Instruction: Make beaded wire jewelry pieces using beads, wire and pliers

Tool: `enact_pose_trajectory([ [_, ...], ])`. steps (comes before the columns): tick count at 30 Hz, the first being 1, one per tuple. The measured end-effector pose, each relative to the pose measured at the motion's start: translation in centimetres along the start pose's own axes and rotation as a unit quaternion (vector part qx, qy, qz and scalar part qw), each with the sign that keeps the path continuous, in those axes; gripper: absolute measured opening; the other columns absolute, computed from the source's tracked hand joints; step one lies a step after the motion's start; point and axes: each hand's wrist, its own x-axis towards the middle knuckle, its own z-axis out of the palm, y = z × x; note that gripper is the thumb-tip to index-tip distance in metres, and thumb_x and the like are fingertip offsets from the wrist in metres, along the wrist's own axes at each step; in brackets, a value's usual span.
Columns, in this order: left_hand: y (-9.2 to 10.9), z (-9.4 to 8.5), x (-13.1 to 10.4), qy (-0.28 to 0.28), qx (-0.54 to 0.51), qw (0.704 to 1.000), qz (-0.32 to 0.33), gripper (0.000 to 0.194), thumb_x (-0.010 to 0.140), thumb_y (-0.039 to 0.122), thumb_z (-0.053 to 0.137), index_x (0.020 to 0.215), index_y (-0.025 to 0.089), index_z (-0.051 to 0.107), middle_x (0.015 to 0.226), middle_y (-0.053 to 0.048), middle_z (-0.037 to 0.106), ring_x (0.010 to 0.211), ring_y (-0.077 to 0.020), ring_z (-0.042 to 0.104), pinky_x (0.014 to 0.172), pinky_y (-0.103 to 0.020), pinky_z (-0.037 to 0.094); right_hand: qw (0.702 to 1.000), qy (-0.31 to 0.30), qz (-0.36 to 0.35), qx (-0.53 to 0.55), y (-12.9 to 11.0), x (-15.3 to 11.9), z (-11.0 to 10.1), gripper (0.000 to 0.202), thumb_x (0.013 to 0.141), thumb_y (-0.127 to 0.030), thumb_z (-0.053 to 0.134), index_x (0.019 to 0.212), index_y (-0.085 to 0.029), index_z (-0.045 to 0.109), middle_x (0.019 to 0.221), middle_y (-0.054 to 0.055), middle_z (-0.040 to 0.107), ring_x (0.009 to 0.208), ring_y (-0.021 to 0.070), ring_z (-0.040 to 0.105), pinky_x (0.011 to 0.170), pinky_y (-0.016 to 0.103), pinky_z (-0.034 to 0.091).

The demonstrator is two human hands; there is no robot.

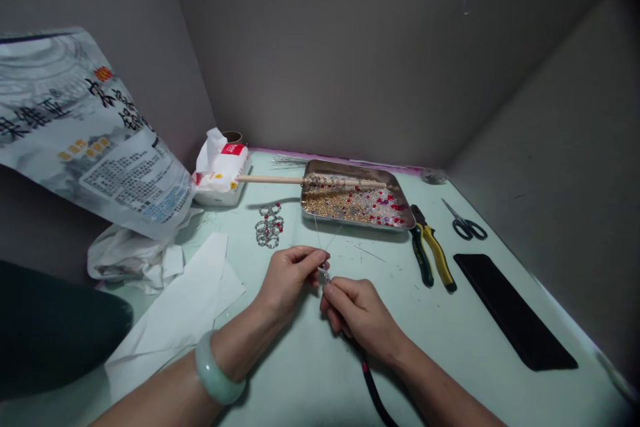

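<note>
Left of centre, beaded wire rings [271, 227] lie on the counter [295, 367], apparently grouped to stay together; near the middle, the left hand [295, 268] pinches a small beaded wire piece [324, 274] while the right hand [359, 312] grips its lower end, seemingly to steady it. The metal bead tray [357, 224] and, at centre right, combination pliers [438, 253] probably sit there for easy reach. Both hands largely hide the piece, leaving its shape unclear.

The head camera faces forward and down, seemingly near the hands [286, 275].
</note>
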Motion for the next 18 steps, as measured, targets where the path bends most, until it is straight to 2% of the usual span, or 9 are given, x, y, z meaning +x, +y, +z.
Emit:
enact_pose_trajectory([
  [3,-0.1,0.0,0.1,-0.045,-0.061,0.996,-0.040,0.028,0.074,0.036,0.069,0.080,0.009,0.068,0.071,-0.005,0.063,0.056,-0.0088,0.051,0.055,-0.023,0.042,0.998,-0.022,0.014,0.058,0.1,0.3,-0.2,0.036,0.091,-0.037,0.044,0.066,-0.016,0.058,0.044,-0.003,0.050,0.036,0.0061,0.036,0.038,0.019,0.027],
  [7,-0.3,0.0,0.1,-0.067,-0.076,0.994,-0.045,0.036,0.081,0.043,0.061,0.081,0.008,0.066,0.073,-0.008,0.065,0.058,-0.0096,0.055,0.056,-0.022,0.043,0.996,-0.034,0.004,0.077,0.4,0.5,-0.4,0.037,0.091,-0.039,0.044,0.067,-0.015,0.058,0.045,-0.003,0.051,0.035,0.0059,0.037,0.038,0.019,0.026],
  [12,-0.3,0.0,0.2,-0.080,-0.056,0.995,-0.021,0.028,0.077,0.035,0.067,0.084,0.009,0.062,0.075,-0.006,0.064,0.055,-0.0073,0.051,0.050,-0.020,0.041,0.998,-0.034,0.001,0.056,0.4,0.4,-0.4,0.038,0.091,-0.041,0.042,0.066,-0.015,0.057,0.045,-0.003,0.049,0.036,0.0065,0.037,0.039,0.020,0.027],
  [14,-0.3,0.0,0.2,-0.078,-0.051,0.996,-0.012,0.024,0.076,0.033,0.067,0.083,0.010,0.060,0.073,-0.005,0.064,0.053,-0.0071,0.050,0.048,-0.019,0.041,1.000,0.002,-0.028,0.009,0.2,0.4,-0.7,0.040,0.091,-0.043,0.043,0.066,-0.016,0.057,0.047,-0.003,0.049,0.041,0.0074,0.040,0.042,0.020,0.030],
  [18,-0.5,0.2,-0.1,-0.104,-0.020,0.994,-0.020,0.023,0.077,0.032,0.065,0.079,0.011,0.058,0.070,-0.006,0.064,0.049,-0.0077,0.050,0.045,-0.021,0.044,0.983,0.166,-0.066,-0.029,-0.5,0.8,-1.9,0.031,0.085,-0.045,0.055,0.071,-0.017,0.059,0.055,-0.004,0.051,0.050,0.0090,0.043,0.049,0.021,0.034],
])
